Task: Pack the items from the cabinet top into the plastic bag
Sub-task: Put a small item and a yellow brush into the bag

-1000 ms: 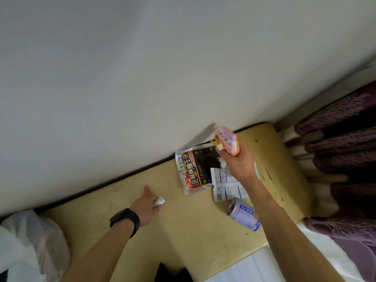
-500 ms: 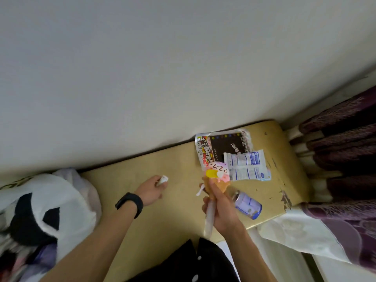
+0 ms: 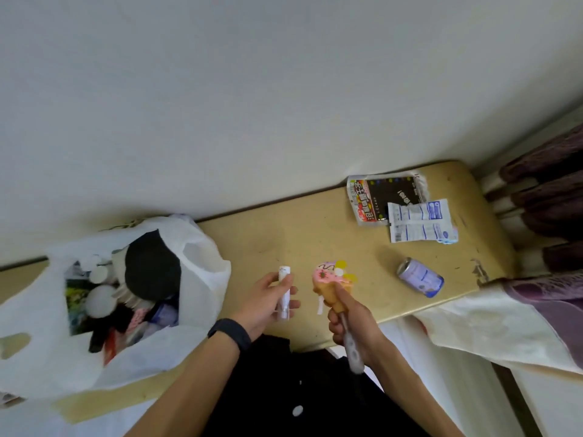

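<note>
Head view: one item per hand.
Left hand (image 3: 262,305) grips a white tube (image 3: 285,290); right hand (image 3: 353,324) grips an ice-cream toy (image 3: 331,280) (plastic bag (image 3: 202,272) just left of both).

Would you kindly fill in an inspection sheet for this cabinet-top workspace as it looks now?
Surface: pale yellow cabinet top, scuffed, chipped near its right front edge.
Job's things: open white plastic bag at the left, part filled; black-and-red snack packet at the back right, with a white-and-blue sachet overlapping it; lavender can lying on its side.
Clutter: nothing seen.
Hands: left hand holds a small white tube; right hand grips a pink ice-cream-shaped toy by its handle.
Cables: nothing seen.
Surroundings: white wall behind; purple curtain at the right.
</note>
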Action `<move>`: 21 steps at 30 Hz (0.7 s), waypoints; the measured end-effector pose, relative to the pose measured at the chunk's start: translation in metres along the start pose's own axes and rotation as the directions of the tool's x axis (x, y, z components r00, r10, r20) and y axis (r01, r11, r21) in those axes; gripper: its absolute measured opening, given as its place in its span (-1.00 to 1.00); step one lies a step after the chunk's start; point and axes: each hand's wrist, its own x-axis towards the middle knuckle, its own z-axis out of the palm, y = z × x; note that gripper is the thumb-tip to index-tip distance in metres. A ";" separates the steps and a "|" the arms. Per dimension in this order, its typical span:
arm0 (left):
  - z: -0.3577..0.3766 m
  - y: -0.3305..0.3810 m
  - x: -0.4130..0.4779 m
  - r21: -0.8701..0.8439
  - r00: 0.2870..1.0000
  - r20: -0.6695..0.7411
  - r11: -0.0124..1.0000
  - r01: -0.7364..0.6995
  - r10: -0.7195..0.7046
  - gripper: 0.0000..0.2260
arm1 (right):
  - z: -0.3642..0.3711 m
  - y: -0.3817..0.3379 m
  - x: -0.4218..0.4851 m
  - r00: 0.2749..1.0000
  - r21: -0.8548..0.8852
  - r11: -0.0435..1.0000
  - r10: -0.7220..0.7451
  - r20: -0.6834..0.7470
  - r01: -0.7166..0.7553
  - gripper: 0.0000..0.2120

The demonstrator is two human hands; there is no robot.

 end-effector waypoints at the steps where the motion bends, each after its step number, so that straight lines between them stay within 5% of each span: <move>1: -0.002 0.002 -0.008 -0.022 1.000 0.018 1.000 -0.009 0.010 -0.68 | 0.010 -0.001 -0.009 0.997 -0.043 0.999 -0.027 0.067 0.030 -0.64; 4: -0.012 0.012 -0.032 0.070 0.980 0.075 0.979 -0.190 0.185 -0.47 | 0.042 -0.002 -0.037 0.964 -0.137 0.977 -0.128 0.233 0.163 -0.64; 8: -0.037 0.033 -0.079 0.103 0.920 0.096 0.915 -0.390 0.381 -0.74 | 0.068 -0.008 -0.066 0.894 -0.203 0.930 -0.208 0.397 0.306 -0.52; 14: -0.112 0.053 -0.165 0.020 0.844 -0.080 0.848 -0.530 0.530 -0.75 | 0.116 -0.005 -0.072 0.829 -0.296 0.855 -0.237 0.507 0.426 -0.24; 18: -0.181 0.058 -0.191 0.115 0.813 -0.266 0.854 -0.507 0.518 -0.89 | 0.169 0.005 -0.057 0.832 -0.599 0.590 -0.478 0.283 0.542 -0.11; 21: -0.223 0.049 -0.169 0.046 0.885 -0.340 0.946 -0.321 0.318 -0.87 | 0.205 0.006 -0.035 0.812 -0.801 0.352 -0.521 0.263 0.485 -0.05</move>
